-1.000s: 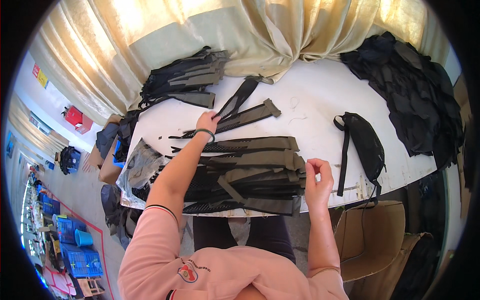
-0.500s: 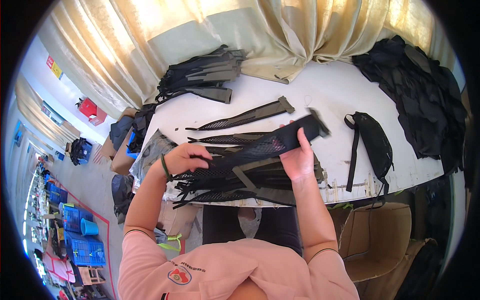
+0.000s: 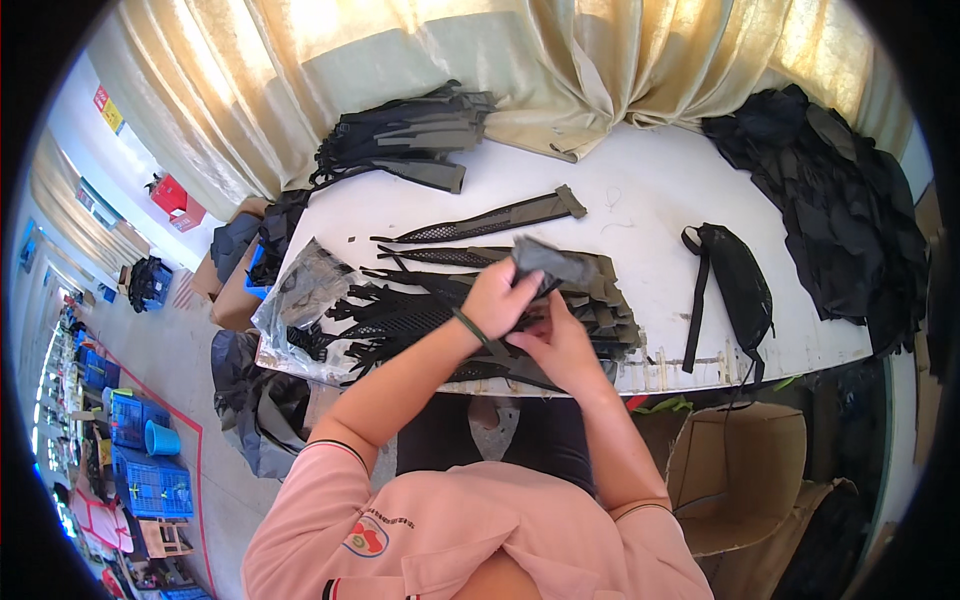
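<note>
My left hand [image 3: 496,302], a dark green band on its wrist, is closed on a black mesh strap [image 3: 550,264] with a grey-black end. That end stands up above my thumb and looks folded over. Just to the right and nearer me, my right hand [image 3: 562,348] has its fingers bent in against the lower part of the same strap; its fingertips are partly hidden. Below both hands lies a heap of similar mesh straps [image 3: 405,322], their wide ends to the right. Beyond it, one separate mesh strap [image 3: 490,216] lies flat on the white table [image 3: 650,225].
A black pouch with a strap [image 3: 735,285] lies to the right, near a large pile of black fabric [image 3: 850,200]. More straps [image 3: 400,140] are stacked at the back left. A clear plastic bag [image 3: 300,300] sits at the left edge. An open cardboard box [image 3: 740,470] stands below the right side.
My left hand has moved right and my right hand has come in toward it. The strap, stretched between them before, is now gathered up, and my right hand's open fingers have bent inward.
</note>
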A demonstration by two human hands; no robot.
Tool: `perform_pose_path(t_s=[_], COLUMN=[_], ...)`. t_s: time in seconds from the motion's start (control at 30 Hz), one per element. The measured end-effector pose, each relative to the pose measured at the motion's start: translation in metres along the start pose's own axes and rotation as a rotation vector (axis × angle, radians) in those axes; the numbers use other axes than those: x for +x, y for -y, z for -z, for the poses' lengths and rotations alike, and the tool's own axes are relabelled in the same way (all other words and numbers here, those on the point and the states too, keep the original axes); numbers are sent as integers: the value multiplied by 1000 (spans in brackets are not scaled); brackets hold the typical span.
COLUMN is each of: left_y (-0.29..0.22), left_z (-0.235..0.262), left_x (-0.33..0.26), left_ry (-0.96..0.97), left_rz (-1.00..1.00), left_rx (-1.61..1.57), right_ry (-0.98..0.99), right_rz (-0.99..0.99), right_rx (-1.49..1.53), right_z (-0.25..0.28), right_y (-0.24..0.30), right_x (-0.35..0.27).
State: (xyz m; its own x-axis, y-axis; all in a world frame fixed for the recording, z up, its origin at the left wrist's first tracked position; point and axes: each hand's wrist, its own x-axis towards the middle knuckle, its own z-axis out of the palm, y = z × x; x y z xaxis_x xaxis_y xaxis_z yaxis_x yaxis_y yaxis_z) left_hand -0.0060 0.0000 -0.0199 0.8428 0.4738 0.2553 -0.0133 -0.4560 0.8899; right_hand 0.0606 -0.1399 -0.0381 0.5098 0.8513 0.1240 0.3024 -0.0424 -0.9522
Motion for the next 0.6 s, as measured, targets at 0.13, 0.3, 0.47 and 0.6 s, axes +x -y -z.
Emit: perform_pose_path(t_s=[0.13, 0.3, 0.47, 0.6], left_y=[3, -6, 8, -7], left_z=[6, -10, -1, 3], left_x=[7, 1, -5, -9], left_ry=[220, 353, 301, 352], left_rz=[41, -19, 106, 14], left_rx=[-164, -175, -71, 86], right_ry=[-536, -450, -340, -210], right_rz=[327, 473, 306, 349], right_rx=[-333, -804, -844, -678], right_z=[25, 35, 35, 43], right_y=[30, 19, 8, 8], right_x=[-20, -3, -4, 0])
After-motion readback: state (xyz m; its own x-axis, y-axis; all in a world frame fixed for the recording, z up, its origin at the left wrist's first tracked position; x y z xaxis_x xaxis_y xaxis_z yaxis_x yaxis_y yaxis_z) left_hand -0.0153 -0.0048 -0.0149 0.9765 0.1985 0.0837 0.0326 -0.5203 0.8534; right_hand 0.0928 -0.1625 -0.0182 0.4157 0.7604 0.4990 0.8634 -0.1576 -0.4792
